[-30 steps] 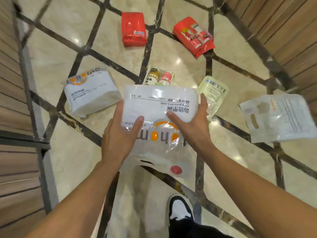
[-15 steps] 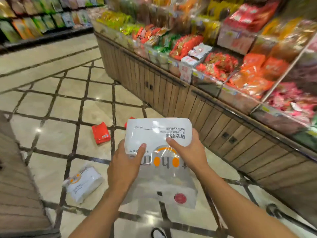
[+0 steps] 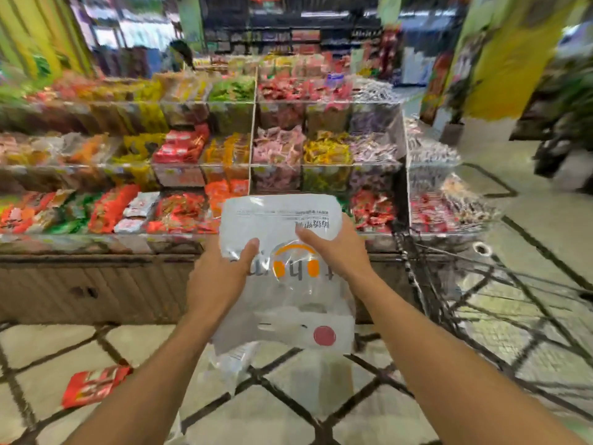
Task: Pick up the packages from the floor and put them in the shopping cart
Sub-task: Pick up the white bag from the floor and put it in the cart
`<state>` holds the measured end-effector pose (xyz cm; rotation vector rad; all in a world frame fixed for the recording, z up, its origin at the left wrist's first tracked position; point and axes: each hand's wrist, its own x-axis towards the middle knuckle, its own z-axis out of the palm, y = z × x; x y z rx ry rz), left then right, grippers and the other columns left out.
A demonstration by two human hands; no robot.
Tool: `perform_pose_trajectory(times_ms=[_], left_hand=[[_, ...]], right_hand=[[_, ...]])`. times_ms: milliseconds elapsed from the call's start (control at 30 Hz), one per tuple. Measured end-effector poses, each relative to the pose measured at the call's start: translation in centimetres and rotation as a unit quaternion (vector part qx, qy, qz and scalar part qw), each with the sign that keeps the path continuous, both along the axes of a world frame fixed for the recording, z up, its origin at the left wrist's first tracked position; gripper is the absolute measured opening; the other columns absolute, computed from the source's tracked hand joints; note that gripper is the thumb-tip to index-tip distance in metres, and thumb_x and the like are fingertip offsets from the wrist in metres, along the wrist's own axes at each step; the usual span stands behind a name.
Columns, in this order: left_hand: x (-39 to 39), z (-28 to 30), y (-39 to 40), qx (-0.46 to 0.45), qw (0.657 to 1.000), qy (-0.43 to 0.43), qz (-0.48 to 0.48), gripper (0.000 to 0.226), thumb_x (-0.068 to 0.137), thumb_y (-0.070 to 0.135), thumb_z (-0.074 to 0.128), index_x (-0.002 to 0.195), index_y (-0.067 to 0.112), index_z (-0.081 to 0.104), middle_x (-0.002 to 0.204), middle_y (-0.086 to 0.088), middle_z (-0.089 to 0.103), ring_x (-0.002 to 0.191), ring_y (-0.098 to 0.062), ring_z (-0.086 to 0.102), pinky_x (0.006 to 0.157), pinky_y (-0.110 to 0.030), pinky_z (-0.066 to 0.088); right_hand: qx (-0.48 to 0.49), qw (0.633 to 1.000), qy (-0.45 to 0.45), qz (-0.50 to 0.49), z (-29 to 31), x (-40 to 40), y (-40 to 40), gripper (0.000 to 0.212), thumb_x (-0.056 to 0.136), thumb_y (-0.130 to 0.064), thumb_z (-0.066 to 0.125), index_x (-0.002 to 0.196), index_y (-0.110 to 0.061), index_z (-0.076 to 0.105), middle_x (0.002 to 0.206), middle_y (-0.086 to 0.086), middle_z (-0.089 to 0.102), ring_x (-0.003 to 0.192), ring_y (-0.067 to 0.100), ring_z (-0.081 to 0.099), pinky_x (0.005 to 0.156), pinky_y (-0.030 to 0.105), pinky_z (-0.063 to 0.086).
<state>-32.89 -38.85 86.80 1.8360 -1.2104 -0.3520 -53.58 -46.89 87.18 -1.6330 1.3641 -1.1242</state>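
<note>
Both hands hold a white plastic package [image 3: 282,220] with an orange logo and a red dot, raised at chest height in front of me. My left hand [image 3: 218,277] grips its left edge, thumb on the front. My right hand [image 3: 333,248] grips its right side. Its clear lower part hangs loose below my hands. The wire shopping cart [image 3: 481,284] stands to the right, its near rim just right of my right hand. One red package [image 3: 93,385] lies on the floor at the lower left.
A wooden display counter [image 3: 96,290] with clear bins of colourful snack packs [image 3: 179,146] runs across in front of me. The tiled floor [image 3: 288,406] with dark diagonal lines lies below. An aisle opens at the far right past the cart.
My view has swung up and to the right from the floor to the snack counter. The package stayed in both hands and rose with them. The cart has come into sight on the right.
</note>
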Motion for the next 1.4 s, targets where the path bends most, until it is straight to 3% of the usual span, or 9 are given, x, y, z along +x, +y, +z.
perform_pose_trajectory(times_ms=[233,400,567,667,833,933,1133,1333,1400], left_hand=[[-20.9,1.2,-8.4,-0.007,0.992,0.006,-0.127,0.071,0.083,0.076,0.053,0.128,0.021,0.055,0.123,-0.005,0.064,0.113,-0.033,0.058,0.078,-0.034,0.035],[-35.0,0.1,-12.5,0.0,0.984,0.014,-0.179,0.081,0.072,0.088,0.045,0.121,0.026,0.059,0.109,-0.001,0.066,0.1,-0.03,0.062,0.081,-0.042,0.05],[-47.0,-1.2,-15.3,0.015,0.974,0.038,-0.222,0.075,0.073,0.083,0.052,0.12,0.025,0.056,0.105,0.001,0.067,0.096,-0.026,0.062,0.08,-0.039,0.049],[-52.8,-2.7,-17.2,0.027,0.968,0.05,-0.244,0.075,0.075,0.081,0.055,0.122,0.023,0.055,0.108,0.001,0.067,0.098,-0.026,0.063,0.083,-0.04,0.051],[-60.3,-6.8,-20.6,0.067,0.963,0.04,-0.258,0.079,0.072,0.085,0.05,0.123,0.025,0.052,0.111,-0.003,0.067,0.099,-0.031,0.064,0.085,-0.045,0.052],[-64.0,-10.4,-23.4,0.103,0.959,0.056,-0.256,0.075,0.074,0.083,0.051,0.12,0.025,0.05,0.111,-0.003,0.067,0.097,-0.03,0.064,0.083,-0.045,0.054],[-68.6,-18.7,-28.9,0.162,0.96,0.067,-0.22,0.071,0.081,0.075,0.056,0.129,0.023,0.048,0.12,-0.005,0.064,0.103,-0.031,0.062,0.079,-0.041,0.05],[-69.5,-25.8,-30.5,0.217,0.954,0.112,-0.175,0.069,0.086,0.061,0.063,0.14,0.024,0.043,0.129,-0.002,0.059,0.101,-0.021,0.059,0.072,-0.031,0.045],[-69.4,-28.1,-30.5,0.25,0.948,0.115,-0.158,0.081,0.081,0.075,0.058,0.145,0.031,0.035,0.136,0.0,0.057,0.105,-0.021,0.062,0.082,-0.04,0.053]], right_hand=[[-0.02,0.994,0.003,-0.109,1.4,-22.8,-3.5,0.088,0.062,-0.078,0.079,0.136,-0.034,0.057,0.124,-0.012,0.069,0.112,0.009,0.067,0.095,0.042,0.057],[0.002,0.982,0.023,-0.187,0.7,-37.2,-4.8,0.096,0.057,-0.083,0.075,0.136,-0.032,0.054,0.12,-0.011,0.071,0.107,0.011,0.069,0.091,0.042,0.058],[0.038,0.968,0.015,-0.248,-0.3,-48.7,-5.2,0.087,0.072,-0.061,0.083,0.141,-0.023,0.048,0.123,-0.006,0.064,0.11,0.017,0.064,0.094,0.042,0.055],[0.052,0.963,0.0,-0.264,-1.7,-54.3,-5.9,0.078,0.075,-0.055,0.085,0.137,-0.022,0.05,0.117,-0.008,0.065,0.107,0.016,0.065,0.079,0.028,0.053],[0.083,0.956,-0.009,-0.28,-5.3,-61.5,-8.3,0.076,0.076,-0.051,0.086,0.136,-0.024,0.05,0.117,-0.009,0.066,0.102,0.012,0.066,0.071,0.02,0.048],[0.104,0.957,-0.001,-0.271,-8.5,-65.1,-11.0,0.054,0.079,-0.045,0.086,0.118,-0.033,0.052,0.102,-0.018,0.066,0.083,-0.01,0.065,0.062,0.007,0.048],[0.137,0.96,0.03,-0.244,-17.3,-69.4,-18.2,0.082,0.07,-0.067,0.083,0.136,-0.039,0.044,0.12,-0.014,0.067,0.108,0.007,0.068,0.095,0.041,0.057],[0.173,0.962,0.061,-0.205,-24.7,-69.9,-22.3,0.065,0.075,-0.059,0.084,0.126,-0.04,0.049,0.113,-0.018,0.068,0.101,-0.003,0.066,0.084,0.027,0.055],[0.194,0.962,0.053,-0.184,-27.1,-69.8,-23.2,0.065,0.076,-0.054,0.085,0.129,-0.042,0.049,0.114,-0.022,0.067,0.101,-0.008,0.064,0.082,0.024,0.052]])
